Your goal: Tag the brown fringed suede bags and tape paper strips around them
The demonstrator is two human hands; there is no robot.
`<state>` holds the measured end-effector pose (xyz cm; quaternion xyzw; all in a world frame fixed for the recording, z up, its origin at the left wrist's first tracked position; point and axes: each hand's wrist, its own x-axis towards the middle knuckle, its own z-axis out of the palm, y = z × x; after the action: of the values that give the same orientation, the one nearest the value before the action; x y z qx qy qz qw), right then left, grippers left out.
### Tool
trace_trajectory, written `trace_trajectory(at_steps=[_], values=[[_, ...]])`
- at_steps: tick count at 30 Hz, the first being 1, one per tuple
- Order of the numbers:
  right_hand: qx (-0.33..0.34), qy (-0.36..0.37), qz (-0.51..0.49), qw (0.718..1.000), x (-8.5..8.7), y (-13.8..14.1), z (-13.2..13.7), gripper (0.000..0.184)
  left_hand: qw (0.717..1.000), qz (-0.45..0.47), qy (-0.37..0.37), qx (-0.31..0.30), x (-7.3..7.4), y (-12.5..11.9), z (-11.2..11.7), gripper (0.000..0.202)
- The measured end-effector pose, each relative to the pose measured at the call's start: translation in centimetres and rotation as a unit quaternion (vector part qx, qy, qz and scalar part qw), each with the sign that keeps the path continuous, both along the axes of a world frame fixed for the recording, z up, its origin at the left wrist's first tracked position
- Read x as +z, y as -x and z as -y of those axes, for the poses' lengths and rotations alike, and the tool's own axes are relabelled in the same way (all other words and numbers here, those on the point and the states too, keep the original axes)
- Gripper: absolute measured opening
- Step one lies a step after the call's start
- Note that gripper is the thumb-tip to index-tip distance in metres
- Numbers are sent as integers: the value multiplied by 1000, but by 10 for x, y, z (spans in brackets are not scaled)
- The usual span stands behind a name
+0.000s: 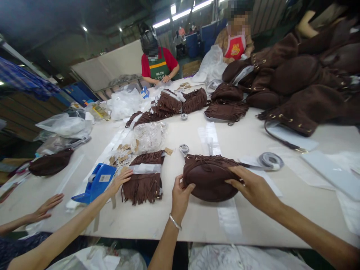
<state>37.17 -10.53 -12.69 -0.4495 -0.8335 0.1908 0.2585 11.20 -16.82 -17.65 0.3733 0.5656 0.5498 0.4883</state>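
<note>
Between my two hands is a dark brown bag [213, 180] with an oval base facing me and fringe along its far edge. My left hand [181, 193], with a silver bangle on the wrist, grips its left end, thumb on the near face. At the right end my right hand [247, 183] pinches the bag between thumb and fingers. A coiled strap in clear wrap [270, 161] lies to the right, and a smaller wrapped coil [184, 149] sits just behind the bag. White sheets of paper show beneath and beside it.
To my left a co-worker's hand [120, 182] touches a fringed brown bag [143, 187] beside a blue tape dispenser [98, 182]. Brown bags are heaped at the right [295, 75]. Tags [122, 154] and a clear plastic bag [149, 137] lie mid-table. Two people work across the table.
</note>
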Motion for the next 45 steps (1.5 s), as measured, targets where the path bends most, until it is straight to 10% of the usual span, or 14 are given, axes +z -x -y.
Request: trace_trajectory(at_steps=[8, 16, 22, 27, 33, 40, 45], values=[[-11, -27, 158, 987, -39, -30, -20, 21, 993, -114, 28, -4, -15, -28, 1, 36], [41, 104, -16, 994, -25, -22, -26, 66, 901, -416, 31, -117, 32, -14, -6, 80], [30, 185, -120, 975, -36, -14, -45, 35, 907, -384, 32, -171, 22, -9, -14, 62], [22, 57, -57, 997, -50, -5, -46, 14, 962, -207, 36, -173, -9, -8, -18, 57], [60, -147, 110, 981, -61, 6, -28, 20, 964, -214, 34, -152, -19, -7, -17, 51], [93, -213, 138, 963, -70, -4, -20, 23, 827, -559, -62, -22, -7, -35, 3, 91], [163, -264, 155, 938, -74, -8, -16, 24, 768, -629, -118, -3, -33, -53, 6, 68]])
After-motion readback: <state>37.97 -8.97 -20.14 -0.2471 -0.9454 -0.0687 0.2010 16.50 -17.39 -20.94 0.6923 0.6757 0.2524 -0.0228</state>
